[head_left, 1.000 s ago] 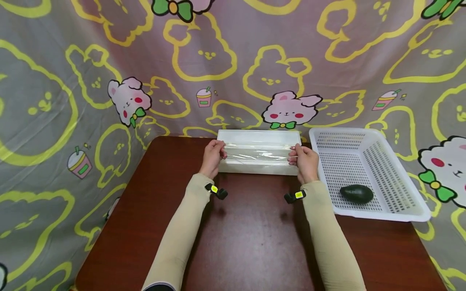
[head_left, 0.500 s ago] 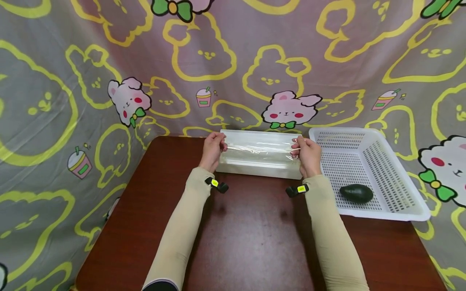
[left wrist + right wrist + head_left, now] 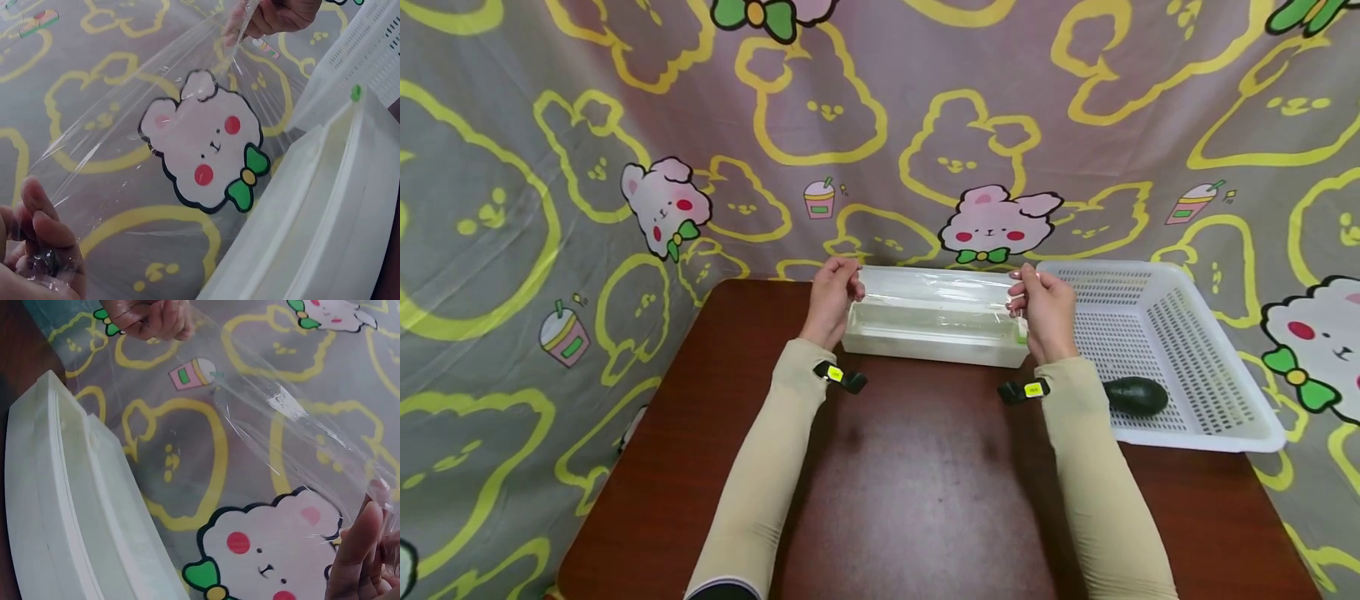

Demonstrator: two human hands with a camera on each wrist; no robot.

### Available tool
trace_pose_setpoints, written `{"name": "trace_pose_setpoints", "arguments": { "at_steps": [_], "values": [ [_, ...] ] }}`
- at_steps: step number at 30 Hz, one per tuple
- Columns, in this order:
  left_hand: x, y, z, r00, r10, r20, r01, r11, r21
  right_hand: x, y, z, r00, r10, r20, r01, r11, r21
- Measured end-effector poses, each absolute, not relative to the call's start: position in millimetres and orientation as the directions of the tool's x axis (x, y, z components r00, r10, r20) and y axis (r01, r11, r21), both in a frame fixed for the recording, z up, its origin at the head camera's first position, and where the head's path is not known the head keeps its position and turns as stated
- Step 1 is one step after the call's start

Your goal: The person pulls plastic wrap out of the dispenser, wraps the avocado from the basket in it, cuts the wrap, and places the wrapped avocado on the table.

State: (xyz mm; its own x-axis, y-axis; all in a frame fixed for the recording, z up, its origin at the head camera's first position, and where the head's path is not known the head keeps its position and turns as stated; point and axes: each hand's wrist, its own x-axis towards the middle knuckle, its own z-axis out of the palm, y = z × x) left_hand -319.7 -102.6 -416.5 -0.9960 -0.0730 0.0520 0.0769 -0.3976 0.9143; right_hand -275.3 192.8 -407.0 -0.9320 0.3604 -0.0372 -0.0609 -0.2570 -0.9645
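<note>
Between my two hands stretches a clear sheet of cling film, creased and shiny in both wrist views. My left hand pinches its left corner, with film bunched at the fingers. At the opposite corner my right hand pinches the film between thumb and fingers. Below and between the hands lies a long white cling film dispenser, its lid standing raised at the back. A small green piece shows at the dispenser's right end. The film runs over the opened box in the head view.
Right of the dispenser stands a white perforated plastic basket, holding a dark green avocado. My right sleeve overlaps the basket's left side. A patterned curtain hangs behind the brown table.
Both hands have risen away from the dispenser and moved slightly apart, drawing the film up with them. The green piece at the box's right end has come into sight.
</note>
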Motion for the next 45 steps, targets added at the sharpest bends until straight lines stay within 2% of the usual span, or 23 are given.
{"name": "trace_pose_setpoints", "arguments": {
  "at_steps": [8, 12, 22, 31, 37, 45],
  "values": [
    [-296.9, -112.3, -412.9, -0.997, -0.027, 0.067, 0.072, -0.335, 0.940, -249.6, 193.4, -404.5, -0.944, 0.329, -0.016, -0.042, -0.169, -0.985],
    [-280.2, -117.4, -417.0, -0.999, 0.002, 0.047, 0.044, -0.306, 0.951, -230.8, 196.8, -410.1, -0.959, 0.283, -0.023, -0.012, -0.118, -0.993],
    [-232.2, -140.3, -434.0, -0.993, 0.118, -0.009, -0.029, -0.169, 0.985, -182.5, 204.8, -432.7, -0.990, 0.136, 0.044, -0.057, -0.090, -0.994],
    [-195.1, -168.3, -467.7, -0.946, 0.305, -0.106, -0.109, 0.009, 0.994, -150.1, 208.4, -451.4, -0.998, 0.022, -0.062, 0.064, 0.090, -0.994],
    [-186.2, -177.7, -488.4, -0.904, 0.386, -0.185, -0.172, 0.069, 0.983, -136.1, 215.4, -470.6, -0.995, -0.048, -0.090, 0.076, 0.242, -0.967],
    [-183.5, -185.4, -513.5, -0.876, 0.416, -0.244, -0.218, 0.111, 0.970, -125.2, 223.8, -497.2, -0.956, -0.190, -0.224, 0.177, 0.239, -0.955]
  ]
}}
